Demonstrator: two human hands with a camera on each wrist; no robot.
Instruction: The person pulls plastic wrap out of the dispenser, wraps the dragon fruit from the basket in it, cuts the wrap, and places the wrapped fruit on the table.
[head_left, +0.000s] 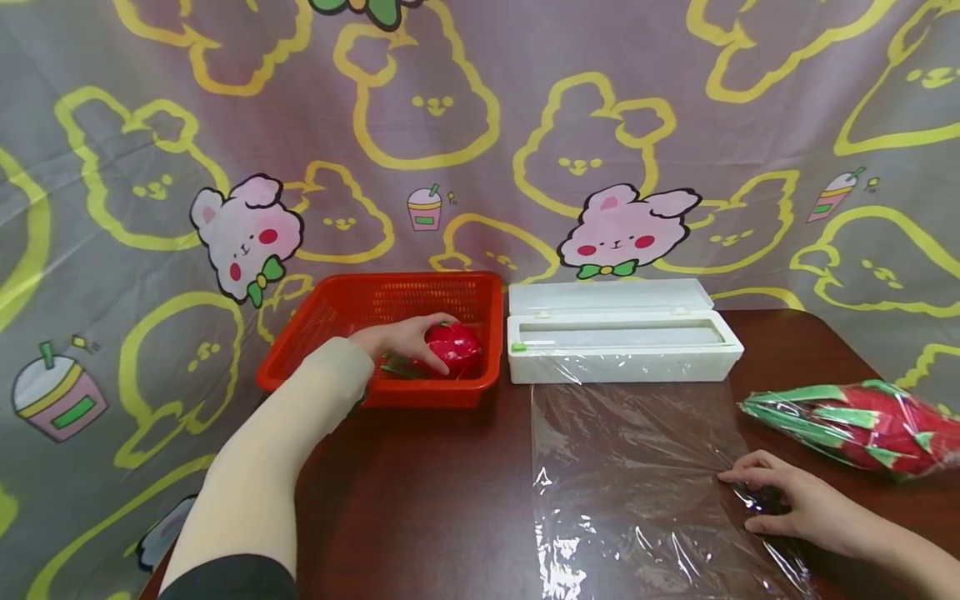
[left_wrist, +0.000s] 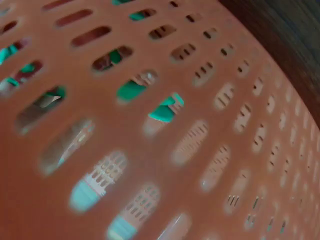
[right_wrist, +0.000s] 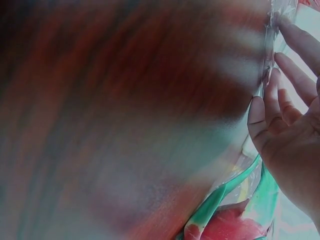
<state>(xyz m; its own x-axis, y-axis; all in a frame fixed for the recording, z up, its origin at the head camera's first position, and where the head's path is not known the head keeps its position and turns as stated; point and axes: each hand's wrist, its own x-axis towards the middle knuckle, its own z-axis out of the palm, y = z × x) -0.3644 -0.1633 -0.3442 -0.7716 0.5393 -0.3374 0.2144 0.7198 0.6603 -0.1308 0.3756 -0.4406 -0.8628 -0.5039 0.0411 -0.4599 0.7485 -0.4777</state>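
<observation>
In the head view my left hand [head_left: 405, 340] reaches into the red plastic basket [head_left: 491, 350] and grips a dragon fruit [head_left: 454, 348], thumb and fingers round its sides. The left wrist view is filled by the perforated basket wall [left_wrist: 165, 150], with green bits showing through the slots; the hand is hidden there. A sheet of cling film [head_left: 630, 467] lies across the table, drawn from a white dispenser [head_left: 622, 364]. My right hand [head_left: 802, 504] touches the film's right edge with its fingertips, thumb and forefinger apart. Fine creases run toward the forefinger.
Right of the film lies a dragon fruit wrapped in film [head_left: 862, 425], close to the right forearm. The dispenser's lid [head_left: 611, 296] stands raised at the back, beside the basket. Behind the brown table [head_left: 420, 492] hangs a patterned curtain [head_left: 480, 100].
</observation>
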